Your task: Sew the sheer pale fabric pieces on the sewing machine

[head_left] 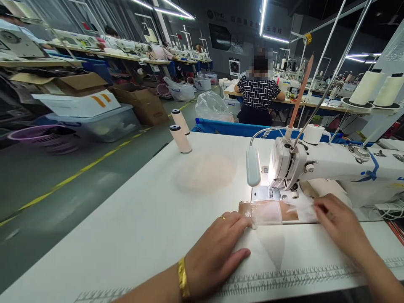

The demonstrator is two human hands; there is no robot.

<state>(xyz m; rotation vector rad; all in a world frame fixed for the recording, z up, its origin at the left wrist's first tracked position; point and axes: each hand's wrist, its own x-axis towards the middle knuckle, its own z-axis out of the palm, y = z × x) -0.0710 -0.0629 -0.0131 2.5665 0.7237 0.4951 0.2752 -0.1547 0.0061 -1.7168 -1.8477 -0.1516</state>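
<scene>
Two names stand out for you to read: "YING" on the dark far wall [252, 25], beside a round emblem, and "JUKI" on the far machine [286, 83] near the person [259, 94] ahead. Other characters run along that wall, too faint for you to make out. Your own sewing machine [328, 162] shows blue lettering at the picture's right edge (only a sliver of it, cut off). Along your side of the white table [126, 252] runs a printed scale [268, 283], its figures too small to read.

Your sheer strip [268, 212] lies on the table just in front of the needle area, whitish and see-through, glossy towards its left end, with tan patches showing. A filmy point of material trails from it towards the scale. Your left hand [233, 240] rests at the strip's left end, thumb spread away from the fingers; your right hand [330, 219] pinches filmy white material at the other end. A pale sheer oval [206, 170] lies farther back, near two thread cones [181, 139].
</scene>
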